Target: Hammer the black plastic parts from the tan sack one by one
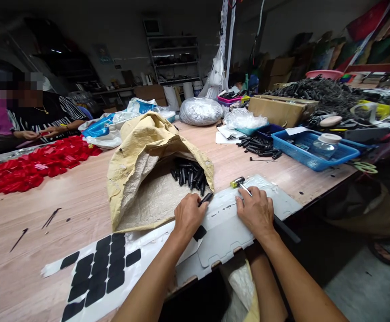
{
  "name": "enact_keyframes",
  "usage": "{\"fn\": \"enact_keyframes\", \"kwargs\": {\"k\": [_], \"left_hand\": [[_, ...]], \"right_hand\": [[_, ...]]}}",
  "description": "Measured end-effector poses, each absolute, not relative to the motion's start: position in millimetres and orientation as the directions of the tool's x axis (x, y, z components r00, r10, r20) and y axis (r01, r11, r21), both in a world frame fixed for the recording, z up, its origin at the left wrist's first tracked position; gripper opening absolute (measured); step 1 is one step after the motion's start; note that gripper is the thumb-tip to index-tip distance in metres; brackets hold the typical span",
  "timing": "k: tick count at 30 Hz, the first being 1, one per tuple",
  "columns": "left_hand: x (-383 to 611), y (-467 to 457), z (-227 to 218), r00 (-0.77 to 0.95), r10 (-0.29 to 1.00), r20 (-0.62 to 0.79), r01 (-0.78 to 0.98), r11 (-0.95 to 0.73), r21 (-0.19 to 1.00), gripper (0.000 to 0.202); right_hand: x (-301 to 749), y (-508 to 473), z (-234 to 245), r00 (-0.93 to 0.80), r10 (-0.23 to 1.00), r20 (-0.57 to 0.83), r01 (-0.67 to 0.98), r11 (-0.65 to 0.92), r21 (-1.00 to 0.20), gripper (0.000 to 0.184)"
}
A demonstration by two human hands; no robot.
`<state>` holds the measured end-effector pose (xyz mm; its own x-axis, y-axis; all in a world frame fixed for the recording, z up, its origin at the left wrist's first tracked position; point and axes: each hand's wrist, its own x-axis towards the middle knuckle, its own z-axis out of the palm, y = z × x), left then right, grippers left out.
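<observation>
Gripping a black tube [205, 199] in the left hand [188, 214] and a yellow-headed mallet [238, 182] in the right hand [256, 211].
Clamping the tube between left thumb and fingers, pointing its free end away over grey cardboard [225, 232], just outside the mouth of an open tan sack [163, 129] holding a pile of similar black tubes [191, 174]; closing the right fingers around the mallet's metal shaft, well apart from the tube, with the head sticking out near the cardboard's far edge; having a black square patch [200, 233] near the left wrist and a white sheet [144, 243] bearing black stickers [99, 268] to the left; sharing the table [228, 165] with a blue basket [300, 154] holding a clear jar [324, 147] at right, and with another person [49, 115] behind a heap of red pieces [44, 165] at far left.
</observation>
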<state>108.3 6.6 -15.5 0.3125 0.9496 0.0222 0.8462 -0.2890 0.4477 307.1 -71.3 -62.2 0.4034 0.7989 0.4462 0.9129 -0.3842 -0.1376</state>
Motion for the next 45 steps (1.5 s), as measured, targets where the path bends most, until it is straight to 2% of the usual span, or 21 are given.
{"fn": "enact_keyframes", "kwargs": {"k": [4, 8, 13, 14, 16, 18, 20, 22, 24, 32, 37, 42, 45], "left_hand": [[61, -19, -8, 0.414, 0.906, 0.088, 0.74, -0.391, 0.547, 0.016], [23, -36, -16, 0.448, 0.89, 0.081, 0.715, -0.411, 0.565, 0.013], [20, -40, -37, 0.442, 0.881, 0.172, 0.647, -0.445, 0.619, 0.014], [22, -40, -40, 0.443, 0.877, 0.189, 0.634, -0.455, 0.625, 0.014], [26, -38, -44, 0.449, 0.869, 0.21, 0.618, -0.472, 0.629, 0.01], [27, -37, -46, 0.449, 0.864, 0.225, 0.604, -0.48, 0.636, 0.008], [27, -36, -47, 0.445, 0.865, 0.233, 0.592, -0.479, 0.648, 0.008], [26, -35, -48, 0.439, 0.868, 0.234, 0.581, -0.473, 0.663, 0.009], [25, -34, -50, 0.428, 0.874, 0.232, 0.571, -0.46, 0.68, 0.011], [27, -31, -53, 0.394, 0.896, 0.204, 0.551, -0.408, 0.728, 0.014], [27, -31, -53, 0.385, 0.898, 0.212, 0.544, -0.407, 0.734, 0.015], [27, -33, -51, 0.391, 0.891, 0.232, 0.55, -0.429, 0.716, 0.013], [27, -34, -49, 0.39, 0.888, 0.245, 0.574, -0.442, 0.69, 0.013]], "right_hand": [[305, -73, -63, 0.41, 0.796, 0.446, 0.911, -0.383, -0.153, 0.034], [308, -70, -58, 0.448, 0.796, 0.407, 0.893, -0.425, -0.15, 0.046], [331, -59, -37, 0.49, 0.864, 0.12, 0.869, -0.472, -0.148, 0.035], [335, -60, -32, 0.491, 0.867, 0.088, 0.866, -0.475, -0.157, 0.033], [337, -66, -25, 0.49, 0.862, 0.131, 0.863, -0.459, -0.21, 0.03], [329, -79, -23, 0.444, 0.855, 0.268, 0.878, -0.354, -0.323, 0.028], [313, -94, -25, 0.354, 0.853, 0.384, 0.874, -0.156, -0.46, 0.026], [290, -108, -29, 0.263, 0.87, 0.416, 0.827, 0.019, -0.563, 0.027], [267, -118, -32, 0.2, 0.884, 0.423, 0.787, 0.112, -0.606, 0.03], [216, -128, -24, 0.045, 0.893, 0.447, 0.827, 0.218, -0.519, 0.039], [204, -128, -22, -0.004, 0.95, 0.314, 0.911, 0.133, -0.39, 0.038], [191, -126, -19, -0.003, 0.929, 0.371, 0.914, 0.153, -0.376, 0.039], [187, -124, -18, -0.044, 0.952, 0.304, 0.916, 0.159, -0.367, 0.037]]}}
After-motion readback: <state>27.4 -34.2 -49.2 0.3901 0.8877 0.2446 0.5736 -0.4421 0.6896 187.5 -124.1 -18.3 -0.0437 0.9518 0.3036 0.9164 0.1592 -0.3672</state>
